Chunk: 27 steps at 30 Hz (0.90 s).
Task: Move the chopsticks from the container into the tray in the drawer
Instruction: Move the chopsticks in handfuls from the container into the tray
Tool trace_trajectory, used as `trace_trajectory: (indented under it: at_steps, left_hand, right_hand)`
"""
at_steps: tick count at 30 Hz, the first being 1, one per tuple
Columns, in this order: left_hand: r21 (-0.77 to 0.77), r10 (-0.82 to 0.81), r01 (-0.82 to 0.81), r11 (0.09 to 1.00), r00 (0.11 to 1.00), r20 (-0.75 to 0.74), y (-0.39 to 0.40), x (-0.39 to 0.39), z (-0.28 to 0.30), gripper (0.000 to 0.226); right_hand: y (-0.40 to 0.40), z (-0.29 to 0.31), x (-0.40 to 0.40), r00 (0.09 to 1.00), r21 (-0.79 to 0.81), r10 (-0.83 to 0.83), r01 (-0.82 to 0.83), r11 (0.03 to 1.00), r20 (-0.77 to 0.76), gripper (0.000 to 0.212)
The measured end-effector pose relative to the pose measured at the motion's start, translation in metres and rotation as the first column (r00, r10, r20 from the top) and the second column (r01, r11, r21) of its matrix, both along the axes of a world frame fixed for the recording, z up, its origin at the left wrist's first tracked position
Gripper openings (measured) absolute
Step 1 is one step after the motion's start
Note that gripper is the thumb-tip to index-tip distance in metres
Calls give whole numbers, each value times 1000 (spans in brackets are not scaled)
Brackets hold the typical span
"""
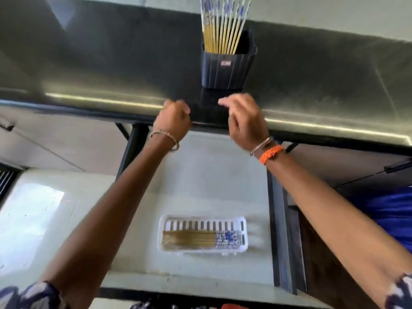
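Note:
A black ribbed container [227, 68] stands on the dark steel counter, holding several upright chopsticks [223, 25] with yellow shafts and blue-and-white tops. Below, in the open drawer [200, 175], a white slotted tray [201, 236] holds several chopsticks [200, 239] lying flat. My left hand [174, 118] hovers at the counter's front edge with its fingers curled shut and nothing seen in it. My right hand [244, 118] is raised just below the container, fingers loosely apart, empty.
The steel counter [89, 70] spans the upper view, its shiny front edge [334, 128] overhanging the drawer. A white surface [44, 208] lies at the left. Dark frame rails [281, 230] border the drawer's right side, with blue fabric [392, 217] beyond.

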<state>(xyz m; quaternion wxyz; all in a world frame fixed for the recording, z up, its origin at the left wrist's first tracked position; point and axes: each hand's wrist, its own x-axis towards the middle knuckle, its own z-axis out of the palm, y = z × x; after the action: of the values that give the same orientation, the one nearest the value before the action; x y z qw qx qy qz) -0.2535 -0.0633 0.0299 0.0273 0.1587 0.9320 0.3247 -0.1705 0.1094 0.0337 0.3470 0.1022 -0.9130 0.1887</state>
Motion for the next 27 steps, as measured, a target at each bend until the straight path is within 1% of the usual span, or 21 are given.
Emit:
trace_trajectory:
  at_steps: [2, 4, 7, 8, 10, 12, 13, 14, 15, 16, 17, 18, 21, 24, 26, 27]
  left_hand:
    - [44, 72, -66, 997, 984, -166, 27, -31, 33, 25]
    - [31, 99, -94, 995, 960, -264, 51, -59, 56, 27]
    - [-82, -6, -22, 996, 946, -324, 77, -91, 69, 29]
    - [-126, -51, 8, 992, 939, -339, 84, -101, 68, 30]
    - [-194, -85, 14, 981, 929, -361, 93, -118, 63, 29]
    - [-200, -39, -36, 979, 932, -359, 94, -132, 55, 27]
    - [-193, -11, -60, 979, 937, -349, 94, -139, 50, 27]
    - [-190, 9, -78, 979, 942, -337, 93, -145, 46, 28]
    - [-190, 19, -86, 978, 944, -328, 93, -150, 43, 28]
    - [-188, 24, -90, 978, 945, -325, 93, -153, 40, 28]
    - [-185, 27, -92, 978, 944, -329, 94, -155, 37, 27]
    - [-178, 28, -92, 980, 942, -334, 95, -156, 35, 26]
    - [-149, 38, -93, 984, 941, -336, 97, -156, 30, 24]
    - [-132, 50, -98, 986, 944, -328, 95, -153, 30, 24]
    - [-105, 31, -67, 992, 949, -315, 94, -150, 30, 26]
    - [-68, 15, -37, 997, 953, -304, 94, -147, 32, 28]
  right_hand:
    - [31, 29, -39, 991, -3, -131, 131, 991, -16, 35]
    - [61, 50, -76, 964, -37, -264, 266, 963, 38, 33]
    - [99, 64, -135, 909, -185, -366, 402, 897, 199, 29]
    - [110, 67, -154, 889, -254, -361, 432, 865, 282, 31]
    - [127, 69, -185, 844, -346, -258, 445, 826, 471, 48]
    - [138, 65, -208, 779, -378, -115, 421, 824, 616, 74]
    - [143, 62, -219, 754, -403, -67, 423, 812, 654, 82]
    - [147, 59, -229, 744, -440, -31, 428, 790, 667, 83]
    - [149, 58, -238, 750, -480, -7, 432, 764, 662, 75]
    - [149, 56, -246, 769, -519, 9, 424, 742, 640, 58]
    - [150, 55, -253, 797, -562, 8, 419, 713, 604, 35]
    - [150, 55, -257, 829, -605, 1, 407, 685, 559, 20]
    - [153, 54, -263, 873, -694, -8, 393, 604, 488, 17]
    - [155, 58, -261, 893, -728, -28, 384, 568, 449, 22]
    - [159, 62, -256, 900, -734, -83, 399, 549, 427, 21]
    - [161, 67, -251, 908, -748, -110, 397, 532, 404, 21]
